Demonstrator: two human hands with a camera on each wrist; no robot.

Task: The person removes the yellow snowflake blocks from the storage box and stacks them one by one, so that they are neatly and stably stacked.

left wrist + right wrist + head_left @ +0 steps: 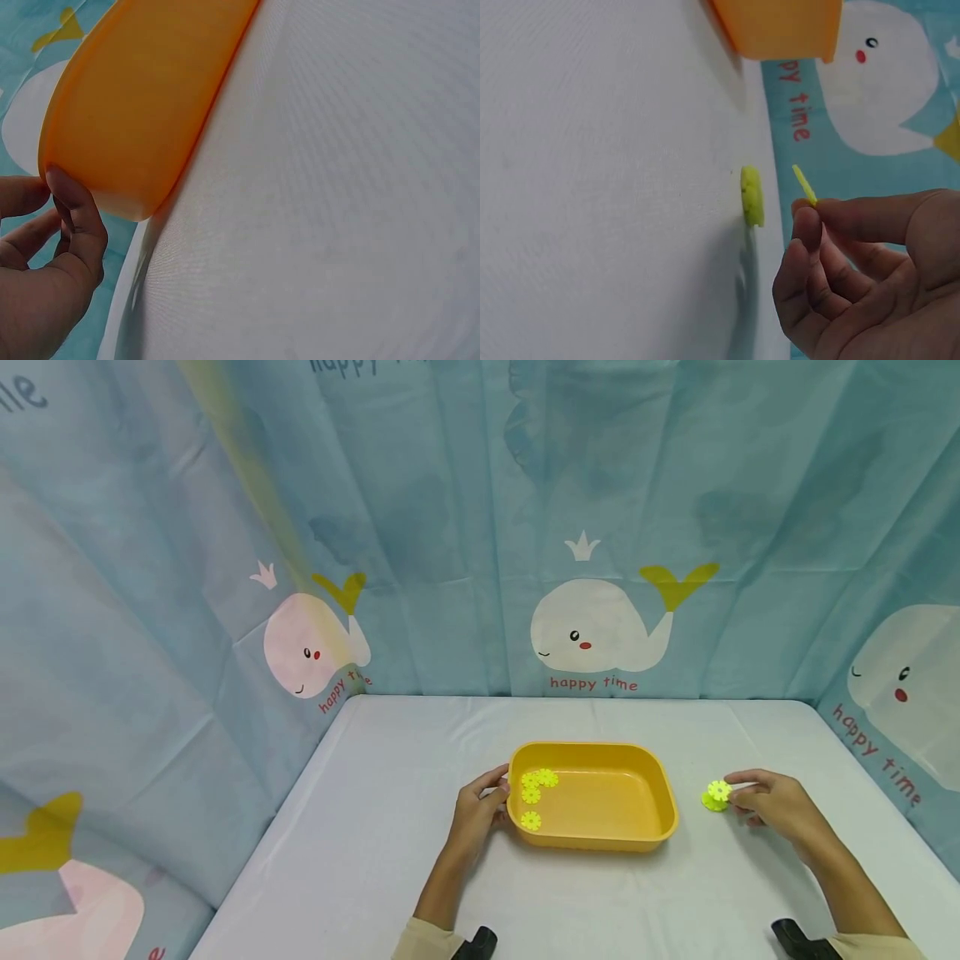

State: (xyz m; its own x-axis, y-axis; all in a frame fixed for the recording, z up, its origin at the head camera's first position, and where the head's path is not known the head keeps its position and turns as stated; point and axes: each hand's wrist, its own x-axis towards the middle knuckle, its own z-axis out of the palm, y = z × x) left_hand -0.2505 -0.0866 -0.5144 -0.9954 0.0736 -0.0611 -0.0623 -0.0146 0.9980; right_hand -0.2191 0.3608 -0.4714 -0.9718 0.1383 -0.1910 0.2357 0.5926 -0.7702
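Note:
A yellow-orange rectangular tray (611,802) sits on the white table, with several neon-yellow flower-shaped discs (531,795) lying along its left side. My left hand (474,814) pinches the tray's left rim between thumb and fingers; the grip on the rim also shows in the left wrist view. To the right of the tray, my right hand (783,806) pinches one thin flower disc (803,182) by its edge between thumb and fingertips. Just below that disc, a small stack of the same discs (751,196) rests on the table, partly covered in the head view.
A white cloth covers the table (405,860). Behind it and along both sides hangs a blue curtain (450,568) printed with whales. Dark wrist straps (476,943) and beige sleeves show at the bottom of the head view.

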